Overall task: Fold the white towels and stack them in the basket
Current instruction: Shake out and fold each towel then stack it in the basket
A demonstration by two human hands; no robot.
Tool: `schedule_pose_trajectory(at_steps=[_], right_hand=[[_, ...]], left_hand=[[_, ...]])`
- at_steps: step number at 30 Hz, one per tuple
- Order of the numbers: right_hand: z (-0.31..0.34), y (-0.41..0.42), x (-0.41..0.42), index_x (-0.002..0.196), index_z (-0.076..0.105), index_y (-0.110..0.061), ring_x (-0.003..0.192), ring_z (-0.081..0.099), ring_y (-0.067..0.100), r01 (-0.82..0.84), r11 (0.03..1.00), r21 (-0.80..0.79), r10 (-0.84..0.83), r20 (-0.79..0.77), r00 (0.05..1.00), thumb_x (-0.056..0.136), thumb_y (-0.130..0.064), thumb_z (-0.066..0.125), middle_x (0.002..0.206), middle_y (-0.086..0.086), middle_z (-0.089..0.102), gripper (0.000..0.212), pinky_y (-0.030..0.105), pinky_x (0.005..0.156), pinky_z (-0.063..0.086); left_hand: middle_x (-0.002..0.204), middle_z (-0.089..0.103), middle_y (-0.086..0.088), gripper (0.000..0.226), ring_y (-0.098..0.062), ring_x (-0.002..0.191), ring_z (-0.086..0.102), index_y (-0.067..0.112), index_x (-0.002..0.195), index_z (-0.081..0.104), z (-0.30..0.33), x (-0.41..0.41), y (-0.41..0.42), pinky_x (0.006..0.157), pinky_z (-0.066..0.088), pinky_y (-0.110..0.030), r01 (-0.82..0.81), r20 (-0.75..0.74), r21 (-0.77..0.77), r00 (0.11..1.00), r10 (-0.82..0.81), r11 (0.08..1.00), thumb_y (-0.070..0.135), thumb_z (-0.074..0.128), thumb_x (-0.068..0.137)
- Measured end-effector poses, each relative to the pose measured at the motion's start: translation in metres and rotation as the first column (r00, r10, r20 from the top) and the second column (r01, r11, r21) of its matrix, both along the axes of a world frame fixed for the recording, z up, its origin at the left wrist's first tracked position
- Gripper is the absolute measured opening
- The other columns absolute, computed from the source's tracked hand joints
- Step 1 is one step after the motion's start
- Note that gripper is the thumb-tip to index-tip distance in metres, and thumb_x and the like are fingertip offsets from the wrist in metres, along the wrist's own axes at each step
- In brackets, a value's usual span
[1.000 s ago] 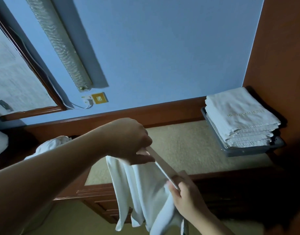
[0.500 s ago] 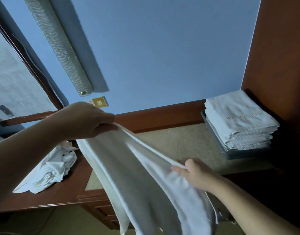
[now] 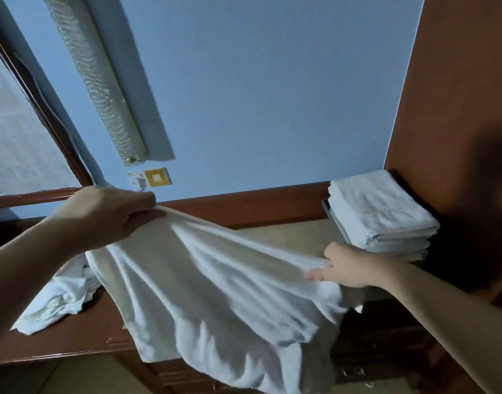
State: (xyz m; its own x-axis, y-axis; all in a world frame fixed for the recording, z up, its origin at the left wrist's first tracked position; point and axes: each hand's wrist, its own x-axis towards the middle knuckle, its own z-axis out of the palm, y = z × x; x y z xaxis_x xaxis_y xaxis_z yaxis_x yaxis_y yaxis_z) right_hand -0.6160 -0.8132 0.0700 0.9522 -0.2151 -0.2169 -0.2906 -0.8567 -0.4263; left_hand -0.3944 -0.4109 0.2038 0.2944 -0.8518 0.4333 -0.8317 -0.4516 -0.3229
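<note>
At the far left a mirror (image 3: pixel 19 132) in a dark wood frame hangs on the blue wall (image 3: pixel 258 81), with a long ribbed glass lamp (image 3: pixel 96 81) slanting down beside it and a gold switch plate (image 3: pixel 157 177) just under the lamp's lower end. Below, on the brown desk (image 3: pixel 59 336), a crumpled heap (image 3: pixel 59 297) of white cloth lies near the left edge, partly hidden behind my forearm.

My left hand (image 3: pixel 102 214) is raised above the desk, fingers curled tight round one corner of the towel (image 3: pixel 210 288) so the cloth bunches under my knuckles. From there the towel stretches rightwards and down in long folds, spread over the beige desk top (image 3: pixel 286 231) and spilling past the front edge over the drawers (image 3: pixel 176 376).

My right hand (image 3: pixel 346 265) pinches the towel's other upper corner, thumb on top and fingers underneath, I think, though the motion blur makes the fingertips hard to read.

Just beyond that hand, in the right corner against the wooden side panel (image 3: pixel 448 109), sits the grey basket (image 3: pixel 333 220), holding a neat stack (image 3: pixel 380 214) of folded white towels; the top one bears faint gold lettering I cannot make out.
</note>
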Motion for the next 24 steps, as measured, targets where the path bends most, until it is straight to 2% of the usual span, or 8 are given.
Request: schedule_pose_trajectory(at_steps=[2, 5, 10, 15, 17, 19, 21, 24], right_hand=[[0.001, -0.001, -0.001, 0.071, 0.038, -0.019, 0.058, 0.034, 0.013, -0.014, 0.999, -0.036, 0.014, -0.003, 1.0, 0.077, -0.08, 0.066, 0.069, -0.004, 0.034, 0.067, 0.031, 0.058, 0.025], [0.02, -0.006, -0.002, 0.067, 0.035, -0.016, 0.055, 0.034, 0.011, 0.049, 0.996, -0.08, -0.035, 0.164, 0.986, 0.087, -0.068, 0.069, 0.065, -0.003, 0.035, 0.066, 0.025, 0.053, 0.023], [0.02, 0.002, -0.01, 0.065, 0.038, -0.016, 0.054, 0.03, 0.011, -0.106, 0.979, -0.176, 0.104, -0.019, 0.994, 0.085, -0.069, 0.072, 0.062, -0.004, 0.034, 0.066, 0.027, 0.051, 0.022], [0.024, -0.027, -0.007, 0.059, 0.031, -0.021, 0.05, 0.03, 0.01, -0.027, 0.996, -0.084, 0.034, 0.083, 0.996, 0.091, -0.066, 0.066, 0.056, -0.01, 0.029, 0.065, 0.032, 0.056, 0.023], [0.017, -0.029, -0.005, 0.063, 0.039, -0.018, 0.055, 0.037, 0.011, -0.075, 0.971, -0.228, 0.066, -0.048, 0.997, 0.097, -0.063, 0.059, 0.061, -0.007, 0.042, 0.06, 0.034, 0.058, 0.027], [0.014, -0.026, -0.002, 0.073, 0.053, -0.011, 0.067, 0.053, 0.018, -0.079, 0.945, -0.318, 0.067, -0.049, 0.997, 0.102, -0.057, 0.055, 0.076, 0.003, 0.06, 0.054, 0.032, 0.06, 0.033], [0.012, -0.029, -0.002, 0.084, 0.061, -0.009, 0.079, 0.063, 0.022, -0.032, 0.956, -0.292, 0.04, 0.022, 0.999, 0.104, -0.045, 0.058, 0.086, 0.008, 0.067, 0.042, 0.032, 0.065, 0.041], [0.004, -0.032, -0.004, 0.078, 0.059, -0.015, 0.076, 0.065, 0.02, -0.116, 0.947, -0.3, 0.073, -0.152, 0.986, 0.103, -0.032, 0.058, 0.085, 0.006, 0.067, 0.03, 0.041, 0.076, 0.052]], left_hand=[[0.067, 0.059, 0.01, 0.051, -0.023, 0.057, 0.061, 0.025, 0.085, 0.061, -0.006, -0.004, 0.002, 0.048, 0.039, -0.027, 0.033, 0.032, 0.022, 0.999, -0.033, 0.999, 0.062, 0.03, 0.102], [0.072, 0.063, 0.008, 0.045, -0.027, 0.06, 0.064, 0.023, 0.085, 0.06, -0.017, -0.002, 0.009, 0.049, 0.04, -0.028, -0.018, 0.024, -0.032, 1.0, 0.019, 0.999, 0.056, 0.034, 0.102], [0.081, 0.046, -0.003, 0.039, -0.031, 0.064, 0.054, 0.011, 0.089, 0.062, -0.031, 0.013, 0.03, 0.054, 0.044, -0.039, 0.026, 0.005, -0.058, 1.0, -0.026, 0.998, 0.04, 0.044, 0.106], [0.08, 0.059, -0.001, 0.013, -0.032, 0.06, 0.062, 0.025, 0.095, 0.055, -0.042, 0.003, 0.054, 0.051, 0.053, -0.038, -0.19, -0.023, -0.106, 0.982, 0.189, 0.976, 0.034, 0.056, 0.104], [0.086, 0.07, 0.003, 0.008, -0.03, 0.065, 0.068, 0.031, 0.1, 0.06, -0.046, -0.005, 0.055, 0.054, 0.053, -0.036, -0.262, -0.034, -0.045, 0.965, 0.261, 0.964, 0.038, 0.057, 0.1], [0.091, 0.075, 0.002, 0.013, -0.032, 0.07, 0.071, 0.031, 0.105, 0.068, -0.049, -0.009, 0.053, 0.057, 0.054, -0.038, -0.266, -0.026, -0.062, 0.964, 0.264, 0.962, 0.038, 0.058, 0.099], [0.084, 0.074, -0.002, 0.008, -0.033, 0.065, 0.07, 0.029, 0.103, 0.067, -0.055, -0.01, 0.055, 0.055, 0.055, -0.04, -0.26, -0.036, -0.119, 0.966, 0.258, 0.958, 0.032, 0.064, 0.097], [0.077, 0.068, 0.005, 0.005, -0.028, 0.062, 0.065, 0.036, 0.097, 0.057, -0.068, -0.008, 0.068, 0.056, 0.057, -0.039, -0.386, -0.116, -0.025, 0.917, 0.381, 0.922, 0.04, 0.06, 0.1]])
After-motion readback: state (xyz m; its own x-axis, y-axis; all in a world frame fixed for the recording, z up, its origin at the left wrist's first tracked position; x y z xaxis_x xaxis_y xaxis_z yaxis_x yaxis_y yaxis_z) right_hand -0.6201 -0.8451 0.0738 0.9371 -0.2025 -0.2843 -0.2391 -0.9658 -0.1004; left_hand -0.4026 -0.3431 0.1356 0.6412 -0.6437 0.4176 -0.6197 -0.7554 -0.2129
